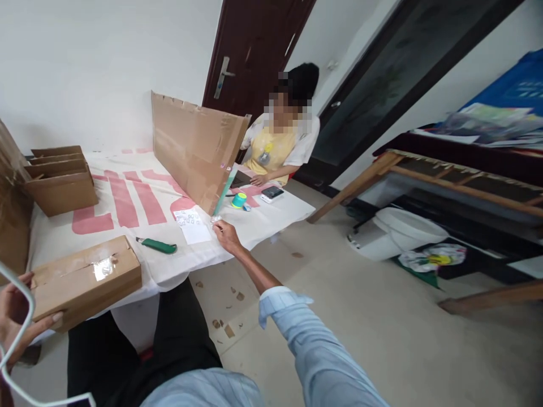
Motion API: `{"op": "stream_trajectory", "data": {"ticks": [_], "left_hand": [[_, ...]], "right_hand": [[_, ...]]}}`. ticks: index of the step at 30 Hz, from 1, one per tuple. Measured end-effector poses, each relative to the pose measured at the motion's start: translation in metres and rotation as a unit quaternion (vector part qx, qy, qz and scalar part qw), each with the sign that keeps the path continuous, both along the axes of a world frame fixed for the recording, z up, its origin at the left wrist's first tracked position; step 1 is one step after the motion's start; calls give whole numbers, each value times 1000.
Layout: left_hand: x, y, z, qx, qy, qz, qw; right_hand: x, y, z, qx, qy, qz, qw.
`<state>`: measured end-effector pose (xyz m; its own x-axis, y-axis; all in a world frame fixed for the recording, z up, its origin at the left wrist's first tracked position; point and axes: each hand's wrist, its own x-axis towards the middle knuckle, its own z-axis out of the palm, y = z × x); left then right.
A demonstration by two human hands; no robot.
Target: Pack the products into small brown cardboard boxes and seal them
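Observation:
A flat, closed cardboard box [80,271] lies at the table's near edge, a shiny patch on its top. My left hand [19,316] grips its left end, with the thumb on the near side and fingers on the far side. My right hand [228,236] is stretched out to the table's right part, its fingers pinched together beside a white paper sheet [195,229] bearing small drawn shapes. A tiny pale thing shows at the fingertips, too small to name. Between the box and the paper lies a green utility knife [159,246].
An upright cardboard panel [195,147] divides the table, near a yellow-teal round container [238,200] and a phone [272,193]. Behind it sits another person [278,147]. A divided cardboard box [63,186] stands at back left. Scraps litter the floor; a white bucket [394,234] lies right.

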<state>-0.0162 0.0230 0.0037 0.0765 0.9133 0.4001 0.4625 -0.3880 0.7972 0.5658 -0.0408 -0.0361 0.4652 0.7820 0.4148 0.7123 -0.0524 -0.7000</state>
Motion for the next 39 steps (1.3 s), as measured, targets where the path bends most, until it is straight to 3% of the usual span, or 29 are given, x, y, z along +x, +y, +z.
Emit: {"op": "stream_trajectory", "data": {"ticks": [3,8,17,25,34,39], "left_hand": [[5,-6,3,-57,-98,-8,994],[8,-9,8,-55,-120,44,990],[-6,8,-12,-33,-170,39,984],[3,1,-6,-42,-183,42,981],[-4,-1,-17,-26,-170,39,984],[2,-3,-9,-26,-172,31,984]], "right_hand": [[-3,17,-13,-10,-18,20,1000],[-4,39,-26,-20,-59,53,997],[-24,68,-44,-28,-147,135,979],[-26,70,-54,-40,-201,150,967],[-28,69,-61,-54,-213,157,963],[-30,64,-61,-62,-191,177,963]]}}
